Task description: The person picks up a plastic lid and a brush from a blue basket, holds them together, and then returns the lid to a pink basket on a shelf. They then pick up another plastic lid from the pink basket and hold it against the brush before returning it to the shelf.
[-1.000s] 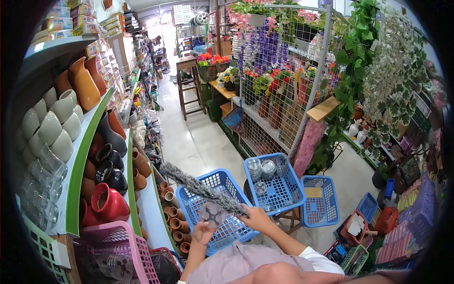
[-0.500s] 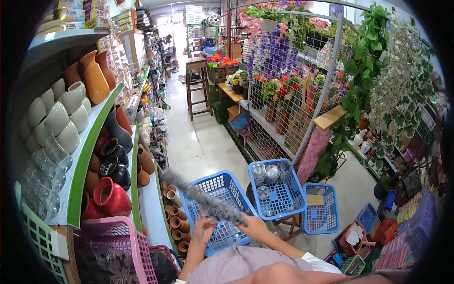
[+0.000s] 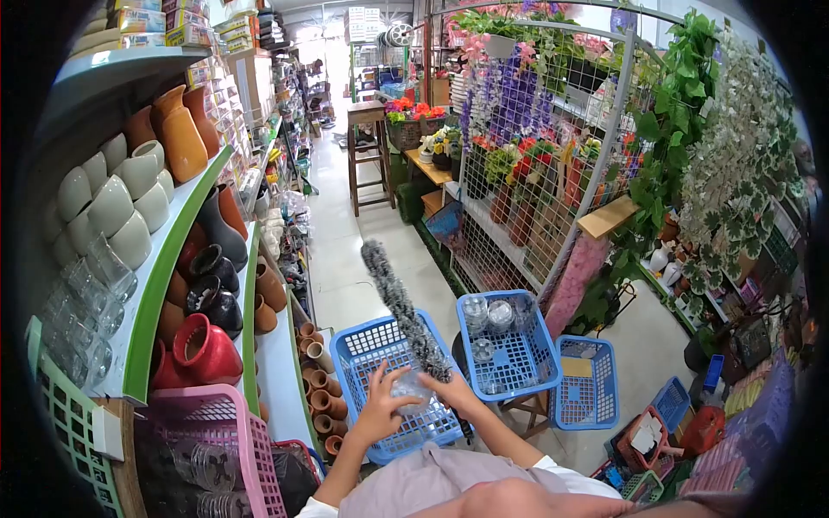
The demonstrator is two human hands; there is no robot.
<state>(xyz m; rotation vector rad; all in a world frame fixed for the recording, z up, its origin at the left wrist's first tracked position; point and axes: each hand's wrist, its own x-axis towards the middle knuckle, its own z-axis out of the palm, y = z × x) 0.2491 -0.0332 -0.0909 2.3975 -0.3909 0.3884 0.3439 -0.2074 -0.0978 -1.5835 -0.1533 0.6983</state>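
Observation:
A fuzzy grey duster (image 3: 401, 302) slants up and away from my right hand (image 3: 449, 393), whose fingers are wrapped round its lower end. Beside it, my left hand (image 3: 386, 401) has its fingers spread against a clear glass piece (image 3: 411, 387), which also lies close to the right hand's fingertips. Both hands are above a blue plastic basket (image 3: 352, 345). To the right, a second blue basket (image 3: 528, 367) holds several clear glass items (image 3: 499, 316). The glass piece between the hands is partly hidden by fingers.
Shelves on the left carry white cups (image 3: 110, 207), glasses, a red vase (image 3: 207, 350) and clay pots (image 3: 326, 403). A pink basket (image 3: 250, 449) stands at lower left. A wire rack (image 3: 553, 173) with artificial flowers and a wooden stool (image 3: 367, 160) stand ahead.
The duster has swung from leaning left to a steeper angle, its tip now farther right and higher. My left hand has moved right and its fingers have spread against the glass piece.

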